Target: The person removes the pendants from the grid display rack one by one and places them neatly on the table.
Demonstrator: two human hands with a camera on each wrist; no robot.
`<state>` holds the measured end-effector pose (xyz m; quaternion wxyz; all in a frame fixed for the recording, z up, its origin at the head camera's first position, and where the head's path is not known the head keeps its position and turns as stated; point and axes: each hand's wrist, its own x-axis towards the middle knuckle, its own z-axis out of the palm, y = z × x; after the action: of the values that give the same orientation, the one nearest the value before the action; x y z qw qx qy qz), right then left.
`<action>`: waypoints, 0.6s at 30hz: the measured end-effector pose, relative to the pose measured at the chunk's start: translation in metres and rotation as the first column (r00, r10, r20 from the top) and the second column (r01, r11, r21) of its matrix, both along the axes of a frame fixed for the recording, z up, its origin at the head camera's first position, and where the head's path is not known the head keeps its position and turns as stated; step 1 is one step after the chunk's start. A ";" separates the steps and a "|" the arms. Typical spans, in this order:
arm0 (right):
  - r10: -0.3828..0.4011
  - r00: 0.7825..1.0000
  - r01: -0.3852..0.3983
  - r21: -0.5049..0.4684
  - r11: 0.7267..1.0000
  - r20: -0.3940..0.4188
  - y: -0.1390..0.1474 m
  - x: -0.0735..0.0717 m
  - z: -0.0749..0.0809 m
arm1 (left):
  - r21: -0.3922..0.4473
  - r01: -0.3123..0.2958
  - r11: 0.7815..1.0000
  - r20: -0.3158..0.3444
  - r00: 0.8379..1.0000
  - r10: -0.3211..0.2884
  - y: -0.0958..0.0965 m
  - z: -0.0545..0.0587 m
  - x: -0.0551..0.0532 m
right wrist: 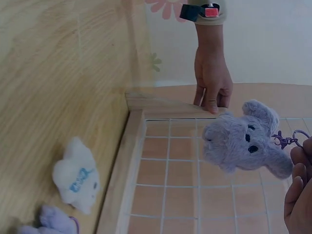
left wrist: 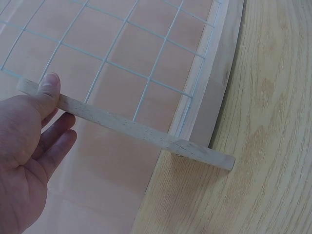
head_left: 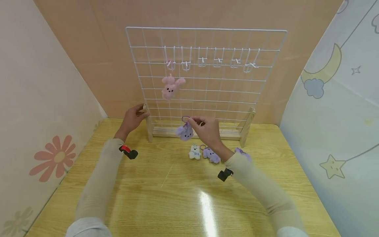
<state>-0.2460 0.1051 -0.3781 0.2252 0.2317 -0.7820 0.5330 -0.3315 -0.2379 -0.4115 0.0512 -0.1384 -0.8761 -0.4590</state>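
My right hand [head_left: 208, 131] pinches the ring of a purple plush bunny keychain [head_left: 185, 132], which hangs in front of the lower part of a white wire grid rack [head_left: 204, 89]. In the right wrist view the bunny [right wrist: 241, 139] shows its dark eyes and long ears, with a purple chain and ring at the fingertips. My left hand [head_left: 132, 118] grips the top of the rack's left wooden upright [head_left: 149, 126]. The left wrist view shows the thumb over this wooden bar [left wrist: 122, 124] and fingers curled behind it. A pink plush bunny keychain [head_left: 170, 88] hangs on the rack's leftmost hook.
A row of several white hooks [head_left: 218, 62] runs along the rack's upper part. On the table [head_left: 142, 197] lie a white plush bear keychain [head_left: 194, 152], purple plush keychains [head_left: 211, 155] and another purple one [head_left: 243, 153] partly behind my right forearm. Patterned side walls flank the table.
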 end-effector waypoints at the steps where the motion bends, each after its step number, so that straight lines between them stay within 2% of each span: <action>1: 0.003 1.000 -0.003 0.004 1.000 0.004 0.000 0.001 -0.003 | 0.000 0.000 1.000 0.000 1.000 0.000 0.000 0.000 0.000; 9: -0.010 0.999 0.007 0.061 0.998 0.037 -0.002 0.011 -0.026 | 0.001 -0.004 1.000 -0.002 1.000 0.004 -0.001 -0.001 -0.002; 18: 0.024 0.997 -0.028 0.059 0.998 0.067 -0.004 0.022 -0.040 | -0.004 -0.004 1.000 -0.011 1.000 0.004 -0.001 -0.003 -0.001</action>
<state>-0.2237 0.1007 -0.4179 0.1851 0.2306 -0.8016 0.5197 -0.3324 -0.2388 -0.4142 0.0566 -0.1394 -0.8769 -0.4566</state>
